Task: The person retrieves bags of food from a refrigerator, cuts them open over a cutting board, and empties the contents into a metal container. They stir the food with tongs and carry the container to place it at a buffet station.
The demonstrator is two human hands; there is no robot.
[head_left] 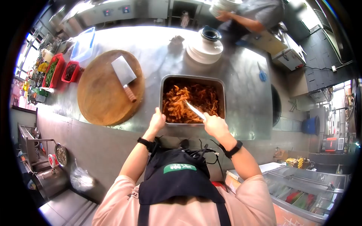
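A deep metal tray [225, 98] stands near the front edge of the steel table, holding reddish-brown, sauced pieces of food [178, 98] that look like chicken feet. My left hand [157, 119] is closed at the tray's front left corner, thumb up along the rim. In my right hand [215, 125] is a long, pale metal utensil [195, 110], slanting down to the left. Its far end is in the food, so its exact kind is hard to make out.
On the left, a cleaver [124, 71] lies on a round wooden chopping board [100, 94]. Behind the tray are stacked white plates [203, 52]. Red bins [70, 71] and a clear container [83, 43] stand far left, blue-handled scissors [262, 75] right. Across the table, a person [252, 22] holds dishes.
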